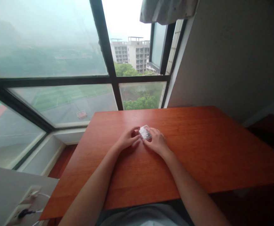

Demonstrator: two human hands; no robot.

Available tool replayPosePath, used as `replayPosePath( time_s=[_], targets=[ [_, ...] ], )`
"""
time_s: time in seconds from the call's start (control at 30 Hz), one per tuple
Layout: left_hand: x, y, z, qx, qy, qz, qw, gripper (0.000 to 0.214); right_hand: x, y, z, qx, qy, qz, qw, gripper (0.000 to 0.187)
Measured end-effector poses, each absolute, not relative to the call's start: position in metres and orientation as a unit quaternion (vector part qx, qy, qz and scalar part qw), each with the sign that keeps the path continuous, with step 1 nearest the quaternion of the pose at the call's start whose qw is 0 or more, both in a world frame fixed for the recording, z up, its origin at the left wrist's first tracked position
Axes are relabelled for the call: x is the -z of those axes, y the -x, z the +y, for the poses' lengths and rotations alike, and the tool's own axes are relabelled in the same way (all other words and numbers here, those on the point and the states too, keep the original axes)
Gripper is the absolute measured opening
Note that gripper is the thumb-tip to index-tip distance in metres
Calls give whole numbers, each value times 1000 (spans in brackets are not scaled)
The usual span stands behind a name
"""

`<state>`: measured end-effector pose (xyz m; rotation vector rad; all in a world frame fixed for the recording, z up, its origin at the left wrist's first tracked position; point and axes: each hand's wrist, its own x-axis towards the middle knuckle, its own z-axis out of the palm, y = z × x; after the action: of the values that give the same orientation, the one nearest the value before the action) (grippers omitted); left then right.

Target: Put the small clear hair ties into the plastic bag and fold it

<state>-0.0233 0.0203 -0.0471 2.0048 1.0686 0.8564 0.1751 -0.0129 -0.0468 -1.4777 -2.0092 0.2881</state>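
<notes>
A small clear plastic case (145,132) with something pale inside sits just above the middle of a reddish-brown wooden table (198,147). My left hand (127,138) grips its left end with curled fingers. My right hand (156,141) holds its right end, fingers bent around it. Both forearms reach in from the bottom edge and rest over the table top.
A large dark-framed window (111,78) fills the wall beyond the table, with buildings and trees outside. A grey wall (233,56) stands at the right. A white wall socket (21,208) with plugged cables sits at the lower left. A curtain (167,11) hangs at the top.
</notes>
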Motion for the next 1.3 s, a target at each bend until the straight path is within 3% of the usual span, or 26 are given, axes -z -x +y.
replayPosePath(
  time_s=[0.17,0.3,0.77,0.87,1.0,1.1,1.2,1.3],
  targets=[
    [50,19,21,-350,-794,434,244,28,48,-198,1,-49,596,-710,372,51],
    [44,17,18,-341,-812,418,223,18,54,-228,14,11,660,-632,406,50],
    [40,17,17,-329,-825,399,228,14,60,-250,11,7,773,-584,247,50],
    [40,17,17,-330,-824,401,226,15,59,-249,11,27,761,-588,274,48],
    [41,17,18,-325,-824,404,227,15,52,-237,13,52,687,-618,378,41],
    [42,17,17,-320,-830,399,224,17,48,-215,8,-36,592,-690,416,31],
    [41,16,17,-321,-834,394,214,20,45,-189,-4,-135,529,-764,344,25],
    [39,16,15,-318,-837,391,211,24,43,-173,-15,-159,512,-808,244,21]
  ],
)
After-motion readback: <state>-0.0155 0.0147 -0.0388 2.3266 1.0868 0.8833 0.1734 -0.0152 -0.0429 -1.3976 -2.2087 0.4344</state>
